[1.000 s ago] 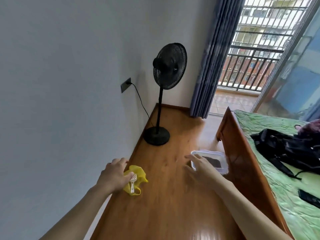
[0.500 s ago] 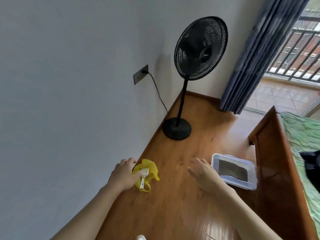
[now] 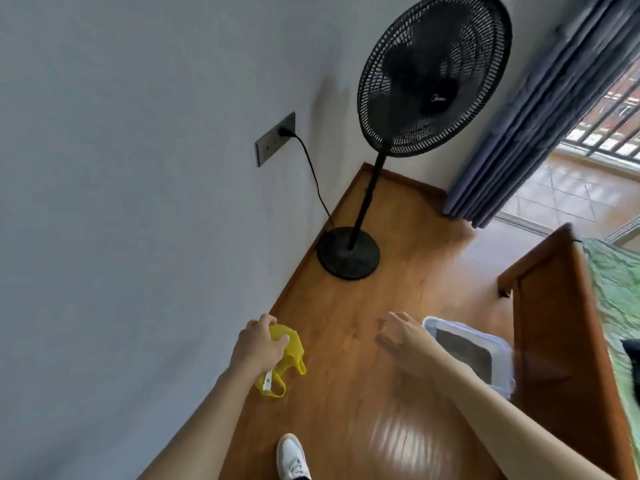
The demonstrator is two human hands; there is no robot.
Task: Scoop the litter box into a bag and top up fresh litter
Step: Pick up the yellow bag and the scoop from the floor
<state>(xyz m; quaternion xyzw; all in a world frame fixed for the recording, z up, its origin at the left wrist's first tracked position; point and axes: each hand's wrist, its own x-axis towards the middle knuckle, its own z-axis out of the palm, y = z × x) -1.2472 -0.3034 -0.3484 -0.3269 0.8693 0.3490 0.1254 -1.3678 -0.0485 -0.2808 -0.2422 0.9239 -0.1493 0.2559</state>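
Head view: a white rectangular plastic litter box point(image 3: 498, 351) sits on the glossy brown wooden floor point(image 3: 353, 382), against the foot of the brown wooden bed frame point(image 3: 554, 334). Inside it lies a flat layer of dark grey litter point(image 3: 464, 355). Near the wall edge of the floor lies a crumpled yellow plastic bag point(image 3: 289, 358) with a small white plastic scoop point(image 3: 267, 384) resting on it; whether anything is inside the bag cannot be told. The left hand point(image 3: 258, 344) reaches over the bag with fingers curled at its top, seemingly gripping it. The right hand point(image 3: 407, 341) hovers spread and released just beside the litter box's near left corner, holding nothing. A black pedestal fan point(image 3: 433, 77) stands by the wall, plugged into a grey wall socket point(image 3: 275, 140). A white shoe point(image 3: 291, 457) shows at the bottom edge.
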